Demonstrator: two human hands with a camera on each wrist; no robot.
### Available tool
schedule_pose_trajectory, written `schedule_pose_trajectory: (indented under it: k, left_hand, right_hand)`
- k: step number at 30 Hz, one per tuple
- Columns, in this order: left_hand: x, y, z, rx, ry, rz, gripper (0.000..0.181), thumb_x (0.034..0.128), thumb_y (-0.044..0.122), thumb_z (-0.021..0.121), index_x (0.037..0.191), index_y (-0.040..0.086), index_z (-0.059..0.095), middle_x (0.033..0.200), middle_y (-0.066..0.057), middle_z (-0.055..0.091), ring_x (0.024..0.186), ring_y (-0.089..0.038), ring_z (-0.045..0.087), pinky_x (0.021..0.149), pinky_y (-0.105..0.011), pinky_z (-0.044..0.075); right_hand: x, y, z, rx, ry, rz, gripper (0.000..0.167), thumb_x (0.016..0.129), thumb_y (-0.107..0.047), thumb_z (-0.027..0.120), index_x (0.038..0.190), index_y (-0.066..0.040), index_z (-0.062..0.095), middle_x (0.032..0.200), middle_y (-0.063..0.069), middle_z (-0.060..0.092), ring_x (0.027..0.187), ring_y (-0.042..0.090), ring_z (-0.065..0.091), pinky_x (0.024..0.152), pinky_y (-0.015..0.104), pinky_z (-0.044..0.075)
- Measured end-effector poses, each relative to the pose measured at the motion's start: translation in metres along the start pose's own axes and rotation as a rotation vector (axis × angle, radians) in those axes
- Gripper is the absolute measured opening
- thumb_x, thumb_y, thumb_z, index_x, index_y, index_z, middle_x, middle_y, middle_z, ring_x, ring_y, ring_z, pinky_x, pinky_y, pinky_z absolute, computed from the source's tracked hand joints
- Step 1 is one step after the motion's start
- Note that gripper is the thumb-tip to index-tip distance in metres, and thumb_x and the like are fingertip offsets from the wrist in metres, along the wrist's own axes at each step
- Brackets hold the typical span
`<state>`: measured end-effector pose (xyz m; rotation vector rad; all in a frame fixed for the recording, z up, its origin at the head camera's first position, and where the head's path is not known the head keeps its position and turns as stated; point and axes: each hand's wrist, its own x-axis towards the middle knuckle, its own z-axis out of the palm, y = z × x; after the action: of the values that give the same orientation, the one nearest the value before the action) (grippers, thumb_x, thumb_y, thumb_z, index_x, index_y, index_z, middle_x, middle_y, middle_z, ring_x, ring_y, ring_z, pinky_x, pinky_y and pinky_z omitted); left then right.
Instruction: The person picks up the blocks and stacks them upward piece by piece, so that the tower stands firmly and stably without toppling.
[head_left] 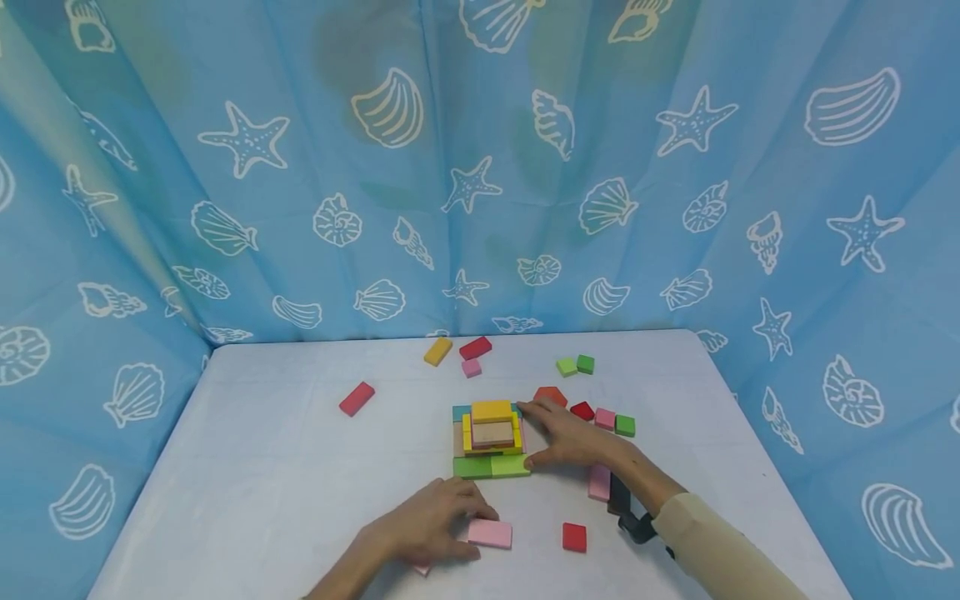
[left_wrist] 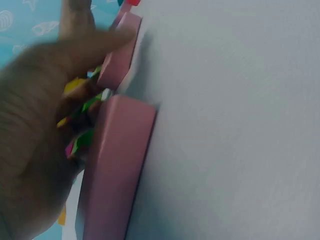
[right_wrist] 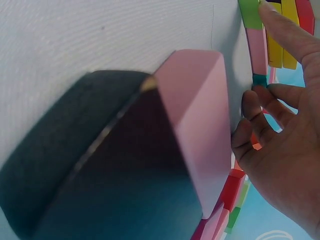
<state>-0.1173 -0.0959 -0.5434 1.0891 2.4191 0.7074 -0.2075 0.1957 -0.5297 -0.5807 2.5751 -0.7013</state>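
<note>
A low layered structure of toy blocks (head_left: 491, 465) stands mid-table, with green blocks along its near side and yellow and wooden ones stacked inside. My right hand (head_left: 573, 437) rests against its right side, fingers spread. The thumb touches the light green block (right_wrist: 251, 14) at the near corner, and fingertips lie by the teal block (right_wrist: 259, 80) at the far corner. Nearer the front, my left hand (head_left: 438, 521) pinches a pink block (head_left: 491, 534) between thumb and fingers. Another pink block (left_wrist: 120, 165) lies beneath that wrist, mostly hidden in the head view.
Beside the right wrist lie a dark block (head_left: 619, 495) and a pink block (head_left: 599, 483). A red block (head_left: 574, 537) sits in front. Beyond the right hand are an orange hexagon (head_left: 551, 395) and several small blocks. More blocks, including a yellow one (head_left: 438, 351), lie towards the curtain (head_left: 480, 242).
</note>
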Motion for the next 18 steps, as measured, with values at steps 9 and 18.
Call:
schedule_pose_trajectory:
  k: [9,18]
  left_hand:
    - [0.003,0.011,-0.016,-0.083,0.171,-0.129,0.036,0.0860,0.044,0.078,0.120,0.042,0.066,0.118,0.025,0.062,0.110,-0.006,0.057,0.100,-0.041,0.049]
    - [0.014,0.014,-0.038,0.011,0.665,-0.087,0.038,0.0820,0.034,0.085,0.117,0.028,0.071,0.113,0.016,0.066,0.094,-0.011,0.061,0.077,-0.024,0.053]
  right_hand:
    - [0.001,-0.002,-0.001,0.014,-0.001,-0.002,0.102,0.073,-0.045,0.088,0.157,-0.029,0.033,0.161,0.004,0.031,0.147,0.031,0.031,0.103,0.060,0.045]
    - [0.000,-0.002,0.000,0.023,0.007,0.014,0.102,0.071,-0.044,0.089,0.157,-0.029,0.035,0.161,0.005,0.032,0.147,0.031,0.031,0.101,0.059,0.046]
